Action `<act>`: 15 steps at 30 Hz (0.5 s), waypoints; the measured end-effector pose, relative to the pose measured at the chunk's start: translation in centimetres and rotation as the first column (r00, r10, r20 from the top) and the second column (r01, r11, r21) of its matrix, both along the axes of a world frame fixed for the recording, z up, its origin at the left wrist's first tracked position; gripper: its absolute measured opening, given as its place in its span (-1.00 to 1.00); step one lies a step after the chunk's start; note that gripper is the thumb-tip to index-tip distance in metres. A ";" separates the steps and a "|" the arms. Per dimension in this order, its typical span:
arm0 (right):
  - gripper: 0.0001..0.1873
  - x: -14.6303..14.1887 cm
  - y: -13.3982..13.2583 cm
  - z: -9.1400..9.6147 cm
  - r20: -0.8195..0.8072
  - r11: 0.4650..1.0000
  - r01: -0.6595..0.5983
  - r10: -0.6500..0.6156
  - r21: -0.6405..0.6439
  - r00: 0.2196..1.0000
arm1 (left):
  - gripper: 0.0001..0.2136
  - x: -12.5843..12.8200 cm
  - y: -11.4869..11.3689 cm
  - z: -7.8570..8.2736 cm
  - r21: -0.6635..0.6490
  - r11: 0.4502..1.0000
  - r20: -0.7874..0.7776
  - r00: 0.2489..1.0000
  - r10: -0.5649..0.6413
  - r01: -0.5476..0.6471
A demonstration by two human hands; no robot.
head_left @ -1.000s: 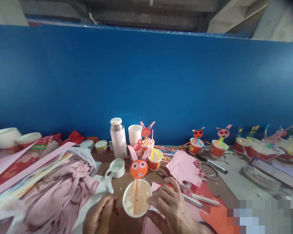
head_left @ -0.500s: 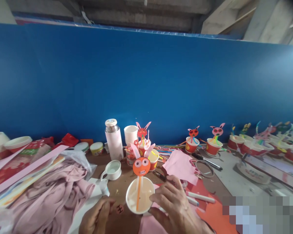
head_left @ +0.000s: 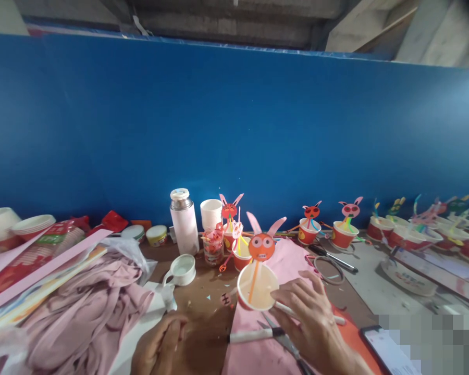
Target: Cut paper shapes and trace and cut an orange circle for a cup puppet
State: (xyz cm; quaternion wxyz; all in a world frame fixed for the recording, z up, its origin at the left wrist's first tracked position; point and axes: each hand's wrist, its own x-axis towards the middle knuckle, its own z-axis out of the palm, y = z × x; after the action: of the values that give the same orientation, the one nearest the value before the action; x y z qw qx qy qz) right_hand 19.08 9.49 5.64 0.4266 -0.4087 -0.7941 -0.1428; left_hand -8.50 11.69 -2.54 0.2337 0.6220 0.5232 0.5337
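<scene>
My right hand (head_left: 308, 317) grips the right side of a paper cup (head_left: 266, 299). Inside the cup an orange straw (head_left: 254, 281) stands up, bearing a red paper rabbit head (head_left: 261, 247) with pink ears. A small round disc (head_left: 225, 298) with a dark mark shows just left of the cup. My left hand (head_left: 158, 344) rests on the brown table with its fingers curled closed and nothing visible in them. Beneath my right hand lie a white marker (head_left: 254, 335) and scissors (head_left: 287, 341), on pink paper (head_left: 238, 359).
Behind stand a thermos (head_left: 184, 226), a white mug (head_left: 183, 270) and a tub of red scraps (head_left: 213, 249). Finished-looking cup figures (head_left: 344, 234) line the back right. Crumpled pink cloth (head_left: 82, 312) lies left. A black pen (head_left: 336, 258) and a phone (head_left: 386, 349) lie right.
My right hand has carried the cup with the rabbit head rightward and a little away from me. The marker and scissors now show. My left hand has barely moved.
</scene>
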 end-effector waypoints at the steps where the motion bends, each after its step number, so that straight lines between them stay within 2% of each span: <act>1: -0.91 0.7 0.2 0.2 0.002 0.999 0.034 -0.034 0.014 0.999 | -0.62 0.0 0.0 0.0 0.005 1.000 -0.001 1.000 -0.002 0.002; 4: -0.97 3.4 1.5 0.4 0.043 0.985 0.149 -0.153 0.088 0.987 | -0.68 0.2 -0.2 0.3 -0.006 1.000 -0.005 1.000 -0.004 0.004; 7: -0.89 6.2 3.6 0.4 0.127 0.951 0.284 -0.299 0.120 0.946 | -0.71 0.6 -0.5 0.8 -0.015 1.000 0.005 1.000 0.028 -0.028; 11: -0.82 8.7 7.0 -0.1 0.165 0.930 0.350 -0.364 0.109 0.916 | -0.71 1.0 -0.8 1.2 -0.007 1.000 -0.004 1.000 0.020 -0.020; 15: -0.84 9.5 9.7 -0.9 0.189 0.917 0.388 -0.399 0.092 0.897 | -0.70 0.9 -0.6 1.1 -0.006 1.000 -0.005 1.000 0.015 -0.015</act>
State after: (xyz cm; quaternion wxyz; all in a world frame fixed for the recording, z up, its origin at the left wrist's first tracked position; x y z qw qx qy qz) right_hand 28.63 19.23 4.74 0.3156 -0.5328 -0.7306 -0.2877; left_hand -7.63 11.08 -1.42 0.2303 0.6186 0.5300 0.5324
